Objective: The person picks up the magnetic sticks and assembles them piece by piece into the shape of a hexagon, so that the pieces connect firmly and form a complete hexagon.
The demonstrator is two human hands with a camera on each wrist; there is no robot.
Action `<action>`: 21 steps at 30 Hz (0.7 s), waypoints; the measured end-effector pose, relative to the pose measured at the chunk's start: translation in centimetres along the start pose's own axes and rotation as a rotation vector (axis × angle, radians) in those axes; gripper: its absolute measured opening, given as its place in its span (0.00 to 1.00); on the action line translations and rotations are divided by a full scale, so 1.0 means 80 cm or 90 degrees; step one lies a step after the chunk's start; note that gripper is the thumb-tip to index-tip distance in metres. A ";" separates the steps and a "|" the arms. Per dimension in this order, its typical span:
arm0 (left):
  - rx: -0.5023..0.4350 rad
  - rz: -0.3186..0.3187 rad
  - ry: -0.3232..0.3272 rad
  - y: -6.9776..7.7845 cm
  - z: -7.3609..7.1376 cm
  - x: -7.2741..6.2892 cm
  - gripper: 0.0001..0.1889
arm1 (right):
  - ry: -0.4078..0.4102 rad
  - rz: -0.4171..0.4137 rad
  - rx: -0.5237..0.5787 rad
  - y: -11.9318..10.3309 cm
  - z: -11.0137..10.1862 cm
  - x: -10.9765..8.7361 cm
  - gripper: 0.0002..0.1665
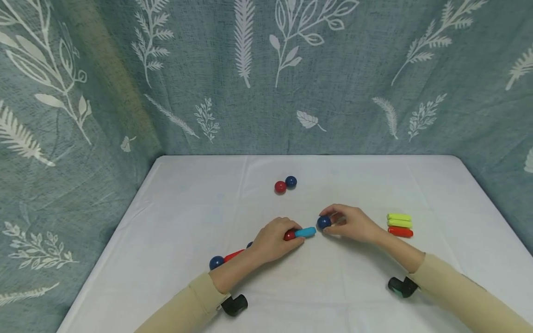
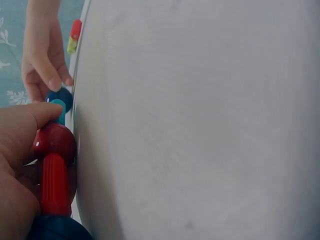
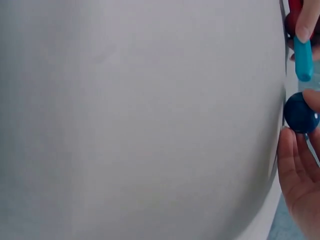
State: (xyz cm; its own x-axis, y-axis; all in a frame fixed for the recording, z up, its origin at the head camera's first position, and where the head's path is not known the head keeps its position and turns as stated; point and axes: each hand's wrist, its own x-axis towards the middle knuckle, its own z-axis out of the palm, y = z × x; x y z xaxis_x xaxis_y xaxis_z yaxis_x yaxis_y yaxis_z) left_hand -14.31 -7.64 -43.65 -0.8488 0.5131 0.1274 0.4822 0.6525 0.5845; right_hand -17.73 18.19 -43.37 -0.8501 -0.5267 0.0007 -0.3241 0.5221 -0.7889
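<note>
My left hand [image 1: 272,240] grips a joined piece of balls and rods, with its thumb on a light blue rod [image 1: 306,232] that sticks out from a red ball [image 1: 289,235]. In the left wrist view a ribbed red rod [image 2: 55,185] runs from the red ball to a dark blue ball [image 2: 59,229] nearer the wrist. Just right of the light blue rod's free end, my right hand [image 1: 351,224] pinches another dark blue ball [image 1: 324,223] between thumb and fingers. The right wrist view shows a small gap between this ball [image 3: 301,113] and the rod tip [image 3: 304,75].
A loose red ball [image 1: 280,187] and blue ball [image 1: 291,181] lie side by side farther back. To the right, two yellow-green rods [image 1: 399,220] lie beside a red rod [image 1: 400,231]. Another blue ball [image 1: 216,262] shows beyond my left forearm on the white table [image 1: 200,194].
</note>
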 end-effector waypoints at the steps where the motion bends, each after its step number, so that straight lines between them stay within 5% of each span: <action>1: 0.000 0.000 0.000 0.000 -0.001 0.000 0.13 | -0.004 -0.004 0.004 0.000 0.002 -0.002 0.21; 14: 0.022 0.001 0.003 0.003 0.001 0.000 0.13 | -0.016 -0.035 0.019 -0.007 0.014 -0.010 0.21; 21: 0.063 -0.003 -0.002 0.022 0.010 0.017 0.18 | -0.022 -0.036 0.032 -0.002 0.012 -0.012 0.23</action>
State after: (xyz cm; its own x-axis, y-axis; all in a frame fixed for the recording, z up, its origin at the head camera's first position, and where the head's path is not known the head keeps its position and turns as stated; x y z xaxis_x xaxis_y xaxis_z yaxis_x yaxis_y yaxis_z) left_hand -14.47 -5.39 -43.08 -0.8506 0.5116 0.1218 0.4971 0.7066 0.5036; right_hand -16.42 17.97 -43.81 -0.8157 -0.5779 0.0251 -0.3490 0.4572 -0.8180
